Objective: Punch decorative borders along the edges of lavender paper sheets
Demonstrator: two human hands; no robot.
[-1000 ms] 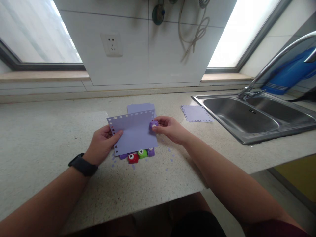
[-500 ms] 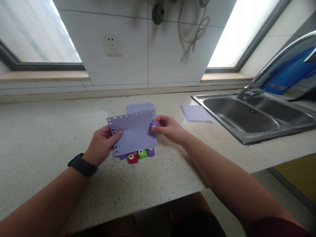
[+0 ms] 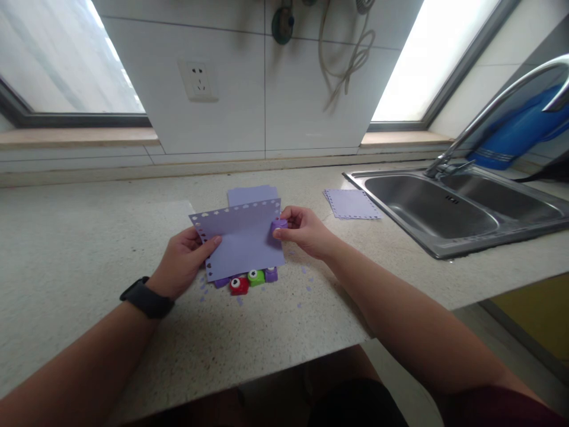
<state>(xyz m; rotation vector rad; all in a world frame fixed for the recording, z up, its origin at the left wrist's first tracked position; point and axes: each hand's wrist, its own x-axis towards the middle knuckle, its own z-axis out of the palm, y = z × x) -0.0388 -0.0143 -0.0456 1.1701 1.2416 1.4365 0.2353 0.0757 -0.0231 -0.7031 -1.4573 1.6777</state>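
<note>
My left hand [image 3: 189, 259] pinches the left edge of a purple sheet of paper [image 3: 244, 240], thumb on its face. Small cut-out shapes run along the sheet's top and left edges. At the right edge, my right hand [image 3: 306, 230] grips a purple craft punch [image 3: 279, 225] between thumb and fingers, and the punch sits over the paper's edge. Below the sheet on the counter lie a red craft punch [image 3: 239, 286], a green craft punch [image 3: 256, 277] and another purple craft punch [image 3: 271, 274]. One more purple punch [image 3: 221, 283] is partly hidden by the paper.
Behind the held sheet lies a stack of purple paper [image 3: 252, 194]. Sheets with punched borders [image 3: 352, 203] rest to the right, beside the steel sink [image 3: 427, 246]. Paper bits [image 3: 239, 300] are scattered on the speckled counter [image 3: 89, 261]. A faucet [image 3: 489, 110] arches over the sink.
Both hands keep their grips on the paper and the punch. The view shifts very slightly, and the sheet's upper left corner sits a little lower and farther left.
</note>
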